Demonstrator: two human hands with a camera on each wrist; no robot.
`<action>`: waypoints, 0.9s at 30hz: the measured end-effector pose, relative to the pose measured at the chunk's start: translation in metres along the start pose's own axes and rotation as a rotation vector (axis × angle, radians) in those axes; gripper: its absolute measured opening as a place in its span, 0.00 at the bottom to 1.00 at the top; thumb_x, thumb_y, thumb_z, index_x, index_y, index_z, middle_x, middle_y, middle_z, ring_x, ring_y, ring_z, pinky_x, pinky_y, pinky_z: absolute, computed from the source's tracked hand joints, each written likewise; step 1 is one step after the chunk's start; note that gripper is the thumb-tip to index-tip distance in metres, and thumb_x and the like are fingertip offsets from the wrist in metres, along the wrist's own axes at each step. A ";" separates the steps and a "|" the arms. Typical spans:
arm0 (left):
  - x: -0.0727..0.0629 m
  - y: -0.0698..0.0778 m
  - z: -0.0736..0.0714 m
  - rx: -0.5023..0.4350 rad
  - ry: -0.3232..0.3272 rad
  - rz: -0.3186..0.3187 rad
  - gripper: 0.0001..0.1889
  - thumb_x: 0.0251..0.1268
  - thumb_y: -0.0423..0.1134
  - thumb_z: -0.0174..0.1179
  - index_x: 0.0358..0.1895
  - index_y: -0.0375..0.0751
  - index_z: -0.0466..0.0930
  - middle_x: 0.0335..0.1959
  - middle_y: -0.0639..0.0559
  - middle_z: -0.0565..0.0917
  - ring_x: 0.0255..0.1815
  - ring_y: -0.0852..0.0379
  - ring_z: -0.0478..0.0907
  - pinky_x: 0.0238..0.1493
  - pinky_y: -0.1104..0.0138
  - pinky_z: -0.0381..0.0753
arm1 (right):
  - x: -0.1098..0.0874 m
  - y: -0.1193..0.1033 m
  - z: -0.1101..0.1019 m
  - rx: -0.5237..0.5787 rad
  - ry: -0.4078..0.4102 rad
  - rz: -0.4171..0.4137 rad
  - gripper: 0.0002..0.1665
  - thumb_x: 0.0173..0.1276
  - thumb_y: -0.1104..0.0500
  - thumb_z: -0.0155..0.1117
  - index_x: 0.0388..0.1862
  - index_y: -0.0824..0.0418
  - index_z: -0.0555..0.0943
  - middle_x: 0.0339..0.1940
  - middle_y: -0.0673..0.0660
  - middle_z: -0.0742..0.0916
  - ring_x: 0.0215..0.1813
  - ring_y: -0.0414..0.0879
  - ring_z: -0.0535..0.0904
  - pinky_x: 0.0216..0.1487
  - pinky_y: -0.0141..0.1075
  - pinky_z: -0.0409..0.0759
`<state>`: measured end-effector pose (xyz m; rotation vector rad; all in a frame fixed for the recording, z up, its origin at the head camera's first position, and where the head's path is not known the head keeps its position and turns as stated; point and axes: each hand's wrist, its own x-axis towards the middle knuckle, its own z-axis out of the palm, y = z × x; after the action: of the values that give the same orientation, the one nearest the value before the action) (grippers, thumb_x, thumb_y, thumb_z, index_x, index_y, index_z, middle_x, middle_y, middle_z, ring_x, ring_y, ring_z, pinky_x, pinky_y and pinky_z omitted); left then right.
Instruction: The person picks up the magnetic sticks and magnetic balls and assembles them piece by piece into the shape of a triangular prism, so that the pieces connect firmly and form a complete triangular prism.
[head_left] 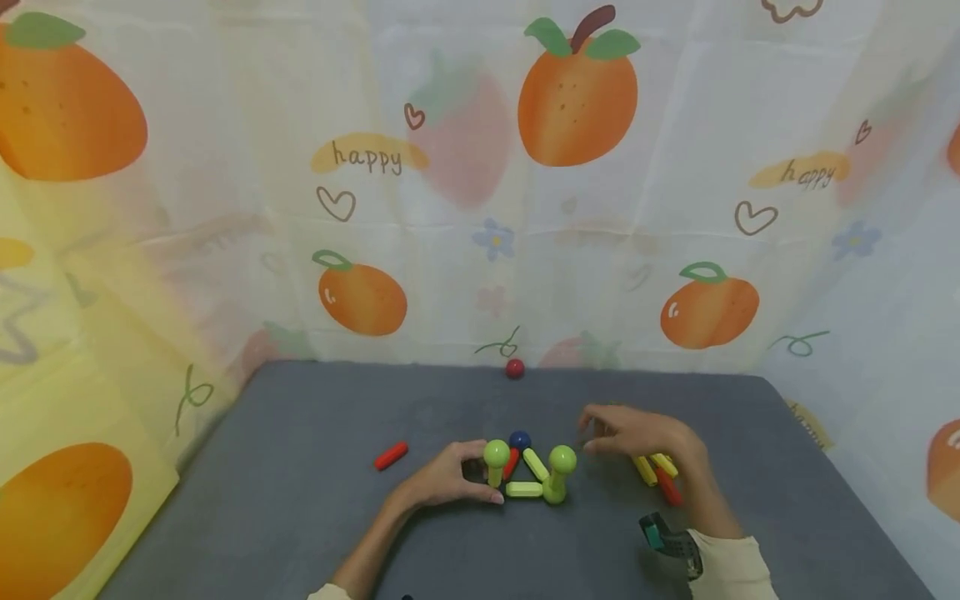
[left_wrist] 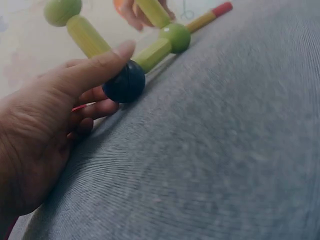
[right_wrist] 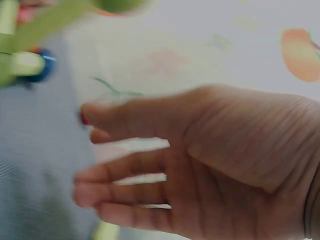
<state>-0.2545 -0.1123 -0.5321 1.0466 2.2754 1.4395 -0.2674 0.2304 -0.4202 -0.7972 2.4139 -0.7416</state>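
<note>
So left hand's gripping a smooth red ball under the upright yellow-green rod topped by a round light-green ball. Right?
Colour's wrong: the left hand grips a smooth dark-blue ball, as the left wrist view shows. Rest holds: it's under the upright yellow-green rod topped by a round light-green ball.

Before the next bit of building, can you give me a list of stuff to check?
1. Left hand steadying the dark blue ball at its corner: ok, it grips it.
2. Left green top ball and right green top ball sitting on their sticks: ok.
3. New piece ready in the right hand: not ok, it holds nothing.
4. Spare yellow sticks close by: ok, they lie near the right wrist.
5. All joints pushed tight: cannot tell, the pictures don't show it.
</note>
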 end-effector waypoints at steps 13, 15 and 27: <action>-0.006 -0.009 0.006 0.007 0.061 0.059 0.13 0.61 0.43 0.77 0.43 0.49 0.83 0.38 0.50 0.81 0.38 0.66 0.78 0.43 0.71 0.80 | -0.037 0.042 -0.014 -0.147 0.091 0.401 0.21 0.64 0.75 0.62 0.54 0.60 0.77 0.57 0.66 0.82 0.46 0.54 0.74 0.41 0.44 0.73; -0.007 -0.010 0.006 0.009 0.066 0.066 0.13 0.61 0.43 0.77 0.43 0.49 0.83 0.38 0.50 0.81 0.38 0.65 0.77 0.43 0.71 0.80 | -0.037 0.047 -0.012 -0.124 0.062 0.425 0.25 0.60 0.77 0.62 0.54 0.59 0.77 0.59 0.67 0.81 0.45 0.54 0.74 0.40 0.43 0.73; -0.006 -0.006 0.004 0.002 0.062 0.040 0.14 0.60 0.46 0.77 0.43 0.52 0.82 0.39 0.52 0.83 0.39 0.68 0.78 0.44 0.70 0.81 | -0.045 0.056 -0.010 -0.059 0.034 0.621 0.20 0.58 0.75 0.70 0.45 0.62 0.73 0.33 0.56 0.75 0.28 0.45 0.65 0.30 0.36 0.66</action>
<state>-0.2506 -0.1154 -0.5402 1.0690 2.3111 1.5057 -0.2629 0.3010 -0.4359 -0.0275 2.5116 -0.4346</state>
